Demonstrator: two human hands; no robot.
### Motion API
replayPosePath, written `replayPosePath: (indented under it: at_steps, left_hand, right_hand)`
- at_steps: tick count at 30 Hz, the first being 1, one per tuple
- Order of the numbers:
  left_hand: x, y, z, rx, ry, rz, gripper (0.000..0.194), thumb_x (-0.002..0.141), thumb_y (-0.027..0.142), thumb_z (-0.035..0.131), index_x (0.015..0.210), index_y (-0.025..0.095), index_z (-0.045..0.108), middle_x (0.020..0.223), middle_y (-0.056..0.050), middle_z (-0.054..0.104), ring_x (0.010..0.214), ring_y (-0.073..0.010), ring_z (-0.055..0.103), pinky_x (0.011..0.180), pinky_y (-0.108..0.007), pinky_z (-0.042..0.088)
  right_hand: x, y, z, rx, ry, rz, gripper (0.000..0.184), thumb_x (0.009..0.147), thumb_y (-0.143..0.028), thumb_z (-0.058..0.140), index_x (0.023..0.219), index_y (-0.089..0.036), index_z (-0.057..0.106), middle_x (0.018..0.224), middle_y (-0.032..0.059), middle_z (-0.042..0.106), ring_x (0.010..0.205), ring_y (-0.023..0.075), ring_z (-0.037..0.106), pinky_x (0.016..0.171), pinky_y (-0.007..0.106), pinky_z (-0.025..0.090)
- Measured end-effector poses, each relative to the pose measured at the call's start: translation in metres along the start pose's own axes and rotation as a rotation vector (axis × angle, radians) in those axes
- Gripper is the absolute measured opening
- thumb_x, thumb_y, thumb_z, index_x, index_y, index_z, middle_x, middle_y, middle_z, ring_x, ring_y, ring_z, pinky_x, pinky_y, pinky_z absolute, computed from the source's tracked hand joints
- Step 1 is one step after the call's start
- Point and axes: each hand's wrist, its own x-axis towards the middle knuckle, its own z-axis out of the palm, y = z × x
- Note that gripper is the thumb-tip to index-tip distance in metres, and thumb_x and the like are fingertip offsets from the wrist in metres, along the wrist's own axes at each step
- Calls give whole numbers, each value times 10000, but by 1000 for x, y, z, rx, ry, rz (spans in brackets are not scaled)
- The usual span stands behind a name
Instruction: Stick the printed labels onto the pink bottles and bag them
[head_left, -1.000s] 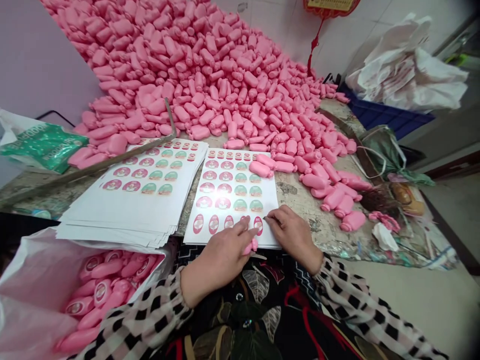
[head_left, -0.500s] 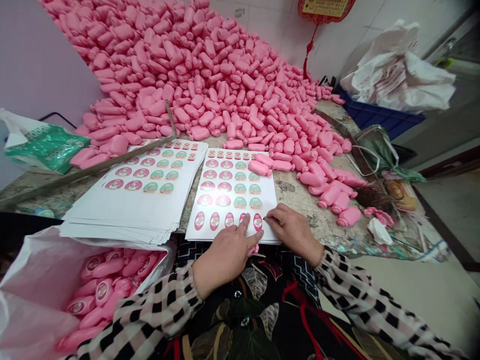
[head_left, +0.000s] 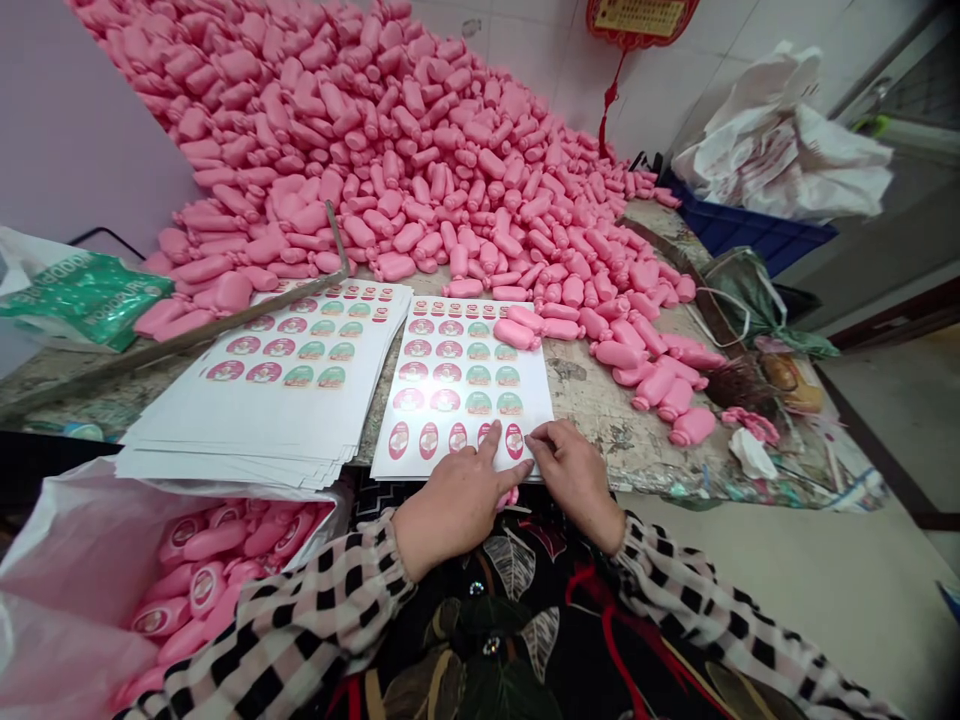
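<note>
Sack: a white plastic sack (head_left: 60, 560) stood open at the near left, its mouth turned toward the bench, with labelled pink bottles (head_left: 206, 590) lying inside.
Sheet stack: a thick stack of label sheets (head_left: 225, 420) lay squared up on the bench, within easy reach of the sack.
Left hand: the left hand (head_left: 450, 510) was spread, its index finger (head_left: 489, 440) apparently pinning the working sheet flat, while its lower fingers kept a pink bottle (head_left: 508, 497), mostly hidden, against the sheet's near edge.
Working sheet: the working sheet (head_left: 461, 402) lay alone, right of the stack, its oval labels in rows.
Right hand: the right hand (head_left: 574, 480) made a narrow pinch at a near-row label (head_left: 514, 441); whether it gripped anything, I could not tell.
Bottle heap: unlabelled pink bottles (head_left: 360, 170) were banked against the far wall, spilling toward the sheet.
</note>
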Motion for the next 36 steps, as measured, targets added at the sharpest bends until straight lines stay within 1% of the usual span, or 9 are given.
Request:
replayPosePath:
  at_steps: [7,14,19,24,26,28,30,33,36]
  left_hand:
    - [2,-1,-2,-52,-13,-7,522,887,314,420,1398,360,330,1489,-165,243,935,-280,596,772,-428,460]
    - [2,2,-4,-52,-7,-36,504,892,306,393,1392,359,348,1477,-163,269,905,-287,600,753,-438,458]
    - [2,2,-2,-67,-4,-37,515,869,263,430,1373,359,386,1480,-154,259,903,-290,599,761,-450,461]
    - [-3,-3,-5,-235,19,-12,457,868,258,461,1319,332,468,1448,-158,314,995,-295,576,829,-469,444]
    - [-7,-4,-9,-443,83,-26,447,853,299,519,1299,298,489,1371,-133,430,1077,-287,534,901,-463,416]
    - [-9,-6,-14,-781,199,-118,438,831,399,567,1244,258,531,1226,-98,552,1081,-254,524,927,-416,410]
    - [-9,-7,-19,-1258,295,-270,446,831,523,523,1154,220,574,1033,-75,614,896,-195,580,802,-340,471]
    - [-4,-9,-27,-2029,314,-470,493,822,619,455,1033,194,587,783,-29,579,594,-111,534,544,-238,450]
    - [2,-11,-33,-2426,353,-610,426,797,586,535,975,201,577,748,-3,566,580,-105,549,517,-225,455]
  right_hand:
    - [10,-9,-8,-115,-52,23,252,852,-434,515,748,-227,613,784,10,625,689,149,552,564,253,303]
    - [10,-22,-14,-269,0,-96,199,852,-354,529,726,-225,612,775,4,610,666,134,533,549,262,263]
    - [13,-28,-26,-163,78,-44,226,825,-408,561,703,-231,634,755,-6,617,680,138,548,564,258,291]
    - [25,-17,-35,119,86,53,263,751,-476,623,707,-219,655,729,-6,631,620,137,521,571,264,342]
    - [28,-14,-37,316,83,58,277,731,-477,643,715,-200,647,689,-4,616,609,136,509,571,265,362]
    - [29,-17,-41,534,94,59,279,711,-461,672,716,-187,628,663,-7,598,605,131,500,576,266,381]
    - [28,-27,-44,695,104,47,270,701,-440,694,725,-183,615,685,-3,598,628,131,507,598,271,402]
    - [23,-51,-44,777,64,-10,247,705,-417,702,724,-187,613,702,-1,602,649,130,512,606,269,416]
    - [16,-72,-37,784,-36,-64,232,705,-397,709,706,-186,613,674,-12,598,610,117,498,570,250,406]
